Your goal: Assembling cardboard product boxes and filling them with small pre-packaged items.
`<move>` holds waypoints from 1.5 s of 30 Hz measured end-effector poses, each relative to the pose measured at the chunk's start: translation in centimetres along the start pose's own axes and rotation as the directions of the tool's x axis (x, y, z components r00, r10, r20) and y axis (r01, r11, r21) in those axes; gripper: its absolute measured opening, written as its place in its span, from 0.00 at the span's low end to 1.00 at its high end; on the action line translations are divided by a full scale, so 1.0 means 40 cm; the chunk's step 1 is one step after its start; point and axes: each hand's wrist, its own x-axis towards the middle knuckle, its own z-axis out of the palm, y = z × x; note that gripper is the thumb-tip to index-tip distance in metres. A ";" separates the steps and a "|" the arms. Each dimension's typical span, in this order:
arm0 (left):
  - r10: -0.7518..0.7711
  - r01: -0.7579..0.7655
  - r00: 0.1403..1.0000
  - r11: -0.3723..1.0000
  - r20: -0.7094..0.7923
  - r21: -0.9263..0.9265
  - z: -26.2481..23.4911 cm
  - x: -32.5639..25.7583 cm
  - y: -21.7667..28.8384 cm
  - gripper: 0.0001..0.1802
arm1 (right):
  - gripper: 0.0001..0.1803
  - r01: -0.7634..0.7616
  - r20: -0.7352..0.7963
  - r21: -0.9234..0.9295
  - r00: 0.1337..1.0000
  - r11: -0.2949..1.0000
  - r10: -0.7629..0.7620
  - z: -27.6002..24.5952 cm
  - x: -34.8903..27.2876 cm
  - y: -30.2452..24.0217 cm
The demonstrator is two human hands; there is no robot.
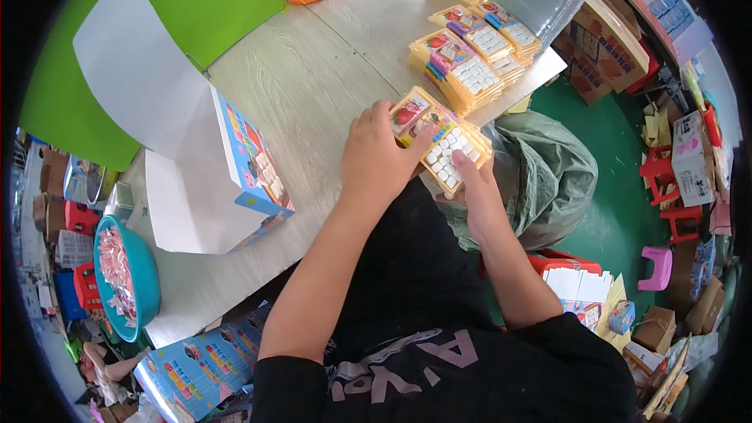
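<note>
Pack stack [449,140], yellow trays with white pieces, is held in both hands at the bench's near edge. Left hand [381,143] pinches its upper-left end, thumb on top. Right hand [480,189] grips the lower-right side, thumb on the white pieces, fingers underneath. Similar tray piles [470,70] just beyond on the bench [337,70]. Open carton [192,196] to the left, teal basin [147,278] past it. Green plastic bag [556,176] right of the bench.
</note>
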 end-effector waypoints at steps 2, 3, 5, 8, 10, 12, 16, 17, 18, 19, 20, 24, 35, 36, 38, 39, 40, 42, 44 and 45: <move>-0.001 0.001 1.000 1.000 -0.001 -0.006 0.002 -0.014 -0.001 0.31 | 0.38 0.067 -0.012 -0.016 0.998 0.998 -0.068 0.001 0.005 0.003; -0.006 0.006 1.000 1.000 -0.006 -0.013 0.001 -0.020 0.000 0.31 | 0.38 0.084 0.028 0.041 0.996 0.996 -0.085 -0.011 0.011 0.011; -0.057 0.067 0.996 0.983 0.064 -0.169 -0.016 -0.032 -0.006 0.33 | 0.40 0.097 0.071 0.096 0.992 0.991 -0.104 -0.023 0.009 0.015; -0.136 0.217 0.973 0.811 0.186 -0.543 -0.046 -0.069 -0.034 0.39 | 0.40 0.197 0.151 0.107 0.966 0.974 -0.212 -0.032 -0.020 0.021; -0.164 0.328 0.944 0.552 0.286 -0.767 -0.075 -0.101 -0.061 0.56 | 0.45 0.370 0.263 0.003 0.896 0.929 -0.358 -0.043 -0.031 0.019; -0.099 0.277 0.955 0.627 0.279 -0.728 -0.118 -0.136 -0.084 0.58 | 0.46 0.444 0.375 -0.066 0.841 0.893 -0.391 -0.065 -0.023 -0.005; -0.078 0.200 0.972 0.772 0.222 -0.603 -0.171 -0.169 -0.077 0.52 | 0.46 0.678 0.600 -0.386 0.699 0.625 -0.388 -0.067 0.040 -0.054; -0.092 0.175 0.977 0.857 0.191 -0.485 -0.168 -0.174 -0.080 0.48 | 0.45 0.755 0.650 -0.506 0.652 0.417 -0.390 -0.059 0.055 -0.081; -0.130 0.166 0.986 0.845 0.105 -0.509 -0.156 -0.178 -0.085 0.43 | 0.43 0.718 0.650 -0.551 0.689 0.425 -0.321 -0.011 0.055 -0.130; -0.150 0.172 0.985 0.848 0.084 -0.502 -0.149 -0.181 -0.093 0.43 | 0.43 0.731 0.671 -0.533 0.672 0.426 -0.313 0.009 0.085 -0.131; -0.151 0.155 0.987 0.880 0.046 -0.450 -0.143 -0.170 -0.098 0.43 | 0.43 0.766 0.699 -0.569 0.642 0.300 -0.315 0.026 0.116 -0.136; -0.241 0.225 0.970 0.881 0.015 -0.417 -0.145 -0.171 -0.108 0.44 | 0.45 0.729 0.701 -0.621 0.681 0.288 -0.211 0.073 0.110 -0.173; -0.213 0.210 0.977 0.968 -0.009 -0.133 -0.130 -0.170 -0.105 0.47 | 0.48 0.899 0.953 -0.301 0.299 -0.319 -0.056 0.152 0.105 -0.224; -0.216 0.212 0.976 0.968 -0.021 -0.135 -0.126 -0.167 -0.104 0.47 | 0.48 0.902 0.947 -0.318 0.320 -0.293 -0.043 0.168 0.101 -0.217; -0.225 0.216 0.973 0.967 -0.049 -0.137 -0.116 -0.165 -0.108 0.47 | 0.47 0.908 0.945 -0.320 0.326 -0.272 -0.024 0.188 0.104 -0.212; -0.182 0.172 0.979 0.980 -0.095 -0.096 -0.108 -0.165 -0.115 0.46 | 0.46 0.918 0.944 -0.310 0.328 -0.249 0.031 0.199 0.109 -0.212; -0.137 0.131 0.980 0.990 -0.141 -0.051 -0.103 -0.164 -0.118 0.45 | 0.45 0.927 0.941 -0.300 0.326 -0.227 0.088 0.211 0.113 -0.212; -0.138 0.136 0.978 0.991 -0.154 -0.021 -0.100 -0.154 -0.113 0.44 | 0.45 0.931 0.952 -0.279 0.300 -0.235 0.057 0.220 0.110 -0.202; -0.132 0.135 0.966 0.991 -0.222 -0.002 -0.087 -0.152 -0.103 0.43 | 0.44 0.937 0.962 -0.257 0.272 -0.239 0.030 0.228 0.112 -0.190; -0.139 0.143 0.960 0.990 -0.243 -0.002 -0.085 -0.152 -0.101 0.43 | 0.43 0.928 0.961 -0.260 0.277 -0.266 0.025 0.234 0.115 -0.189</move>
